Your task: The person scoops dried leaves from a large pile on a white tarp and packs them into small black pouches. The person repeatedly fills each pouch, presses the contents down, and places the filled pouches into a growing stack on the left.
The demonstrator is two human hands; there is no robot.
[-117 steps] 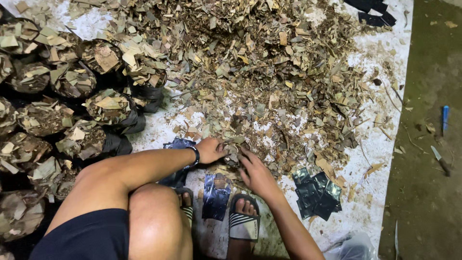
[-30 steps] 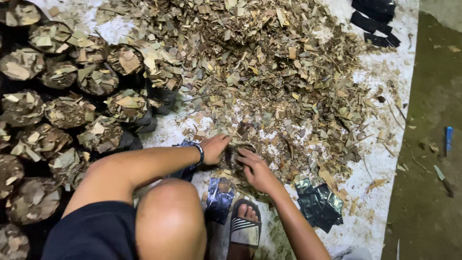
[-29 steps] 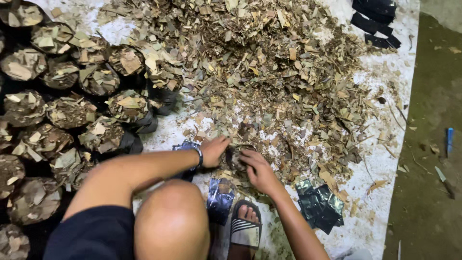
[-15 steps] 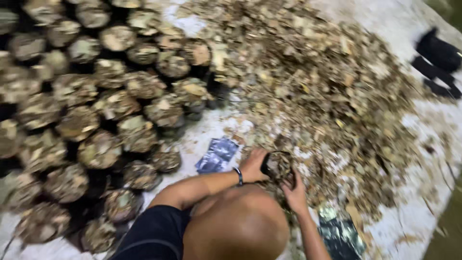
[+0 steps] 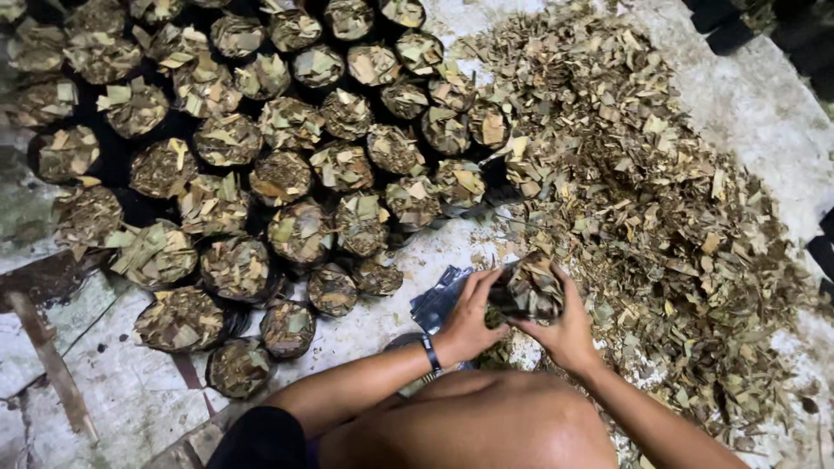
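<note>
While both hands (image 5: 521, 317) clamp leaf-filled bag (image 5: 528, 291), white sheet (image 5: 764, 113) carries dry leaf pile (image 5: 643, 191).

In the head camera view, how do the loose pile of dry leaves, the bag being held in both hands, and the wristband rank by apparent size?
1. Loose pile of dry leaves, by far the largest.
2. Leaf-filled bag, held between left hand and right hand.
3. Wristband, smallest.

Flat dark plastic bags (image 5: 439, 300) beside leaf-filled black bags (image 5: 287, 174).
</note>
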